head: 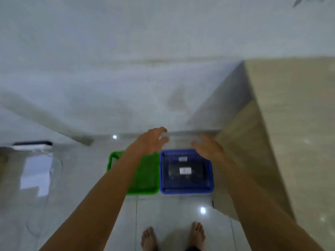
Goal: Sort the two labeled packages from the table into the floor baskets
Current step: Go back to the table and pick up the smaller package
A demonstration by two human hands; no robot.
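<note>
Both hands, left [151, 140] and right [208, 148], hung spread and empty above a blue basket [211, 171] holding a dark labelled package [184, 171], seemingly light, flat, best gripped by its edges.

two baskets [186, 171], one package [185, 170], perhaps two

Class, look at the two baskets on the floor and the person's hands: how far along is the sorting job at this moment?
Done: one dark package with a white label lies in the blue basket. In hand: nothing; the left hand and right hand are both open and empty above the baskets. Left: the green basket looks empty where it shows, though the left arm hides part of it. No second package is in view.
</note>
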